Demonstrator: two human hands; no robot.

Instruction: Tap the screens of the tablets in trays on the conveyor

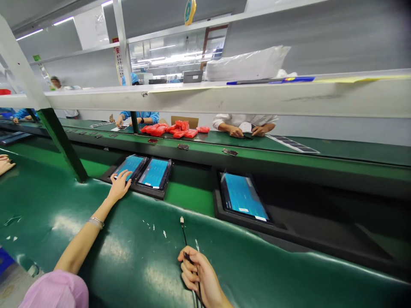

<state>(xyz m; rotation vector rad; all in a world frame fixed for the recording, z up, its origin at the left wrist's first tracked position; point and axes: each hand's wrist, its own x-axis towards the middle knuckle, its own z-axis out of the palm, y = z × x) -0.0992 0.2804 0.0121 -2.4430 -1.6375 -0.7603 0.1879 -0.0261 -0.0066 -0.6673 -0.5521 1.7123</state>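
My left hand reaches out with its fingers spread over the near edge of a tablet with a lit blue screen. A second tablet lies right beside it in the same black tray. My right hand is closed around a black cable above the green mat. A thin lead runs forward from near my fingers and ends in a pale plug on the mat. Farther right, a third blue-screened tablet rests in another black tray.
A green post stands left of the tablets, under a white shelf. Across the line lie red packets, near the hands of a person in white. Another person's hand shows at the left edge.
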